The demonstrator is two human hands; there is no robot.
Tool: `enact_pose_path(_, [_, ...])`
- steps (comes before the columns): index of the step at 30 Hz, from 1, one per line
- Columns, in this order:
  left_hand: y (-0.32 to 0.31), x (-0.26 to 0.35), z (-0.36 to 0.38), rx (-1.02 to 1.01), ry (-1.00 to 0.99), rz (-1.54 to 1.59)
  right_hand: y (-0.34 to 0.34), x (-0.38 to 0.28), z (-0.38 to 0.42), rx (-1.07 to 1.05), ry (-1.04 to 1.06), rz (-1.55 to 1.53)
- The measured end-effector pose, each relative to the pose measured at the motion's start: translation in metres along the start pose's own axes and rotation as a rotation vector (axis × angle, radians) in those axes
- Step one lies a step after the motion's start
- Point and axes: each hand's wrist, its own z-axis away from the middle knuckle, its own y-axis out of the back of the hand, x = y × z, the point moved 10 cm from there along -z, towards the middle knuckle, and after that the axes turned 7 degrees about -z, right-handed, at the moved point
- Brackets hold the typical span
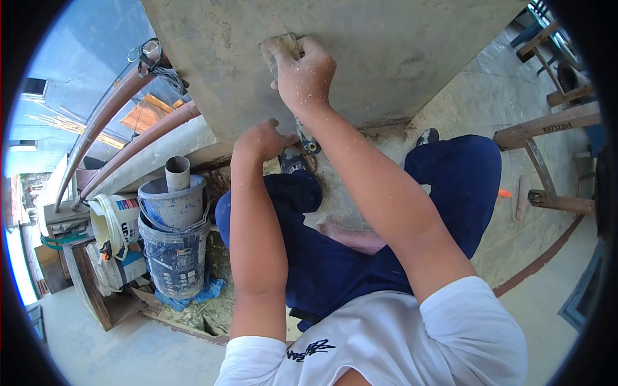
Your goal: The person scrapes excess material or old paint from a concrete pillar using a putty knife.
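Note:
My right hand (306, 74) is closed on a flat, dusty, tan-grey pad (271, 58) and presses it against the grey plastered wall (393, 58). Pale specks of dust cover that hand and forearm. Lower down, my left hand (257, 140) is at the foot of the wall with its fingers apart. Its fingertips reach toward a dark, narrow object with a yellowish ring at its end (310, 143), partly hidden behind my right forearm. My shoe (294, 161) shows just below them.
Stacked, paint-stained buckets (172, 251) stand at the left, the upper one holding a pipe piece (177, 174). A white container (116, 222) leans beside them. Reddish pipes (138, 145) run along the left edge. A wooden frame (547, 128) stands at the right on the concrete floor (463, 116).

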Motion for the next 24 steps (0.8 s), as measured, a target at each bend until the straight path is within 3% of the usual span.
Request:
enact_pose_path(6, [0.012, -0.001, 0.005, -0.036, 0.025, -0.085, 0.007, 0.032, 0.01, -0.029, -0.065, 0.123])
enact_pose_path(10, [0.009, -0.002, -0.002, -0.012, 0.001, 0.003, -0.009, -0.01, -0.004, -0.017, -0.043, -0.003])
enact_pose_path(12, [-0.002, -0.002, -0.001, -0.061, -0.024, -0.005, -0.015, -0.048, -0.01, -0.023, 0.133, -0.131])
enact_pose_path(14, [-0.002, -0.002, 0.001, -0.064, -0.016, 0.016, -0.007, -0.033, -0.007, -0.024, 0.114, -0.09])
enact_pose_path(18, [0.013, 0.0, 0.007, -0.01, -0.009, 0.019, 0.046, 0.076, 0.007, -0.047, -0.097, 0.254])
enact_pose_path(20, [0.014, 0.006, 0.01, -0.016, -0.051, 0.066, 0.098, 0.128, 0.023, 0.013, -0.409, 0.284])
enact_pose_path(24, [0.008, 0.037, 0.01, 0.085, -0.132, 0.204, 0.127, 0.134, 0.06, -0.185, -0.461, 0.262])
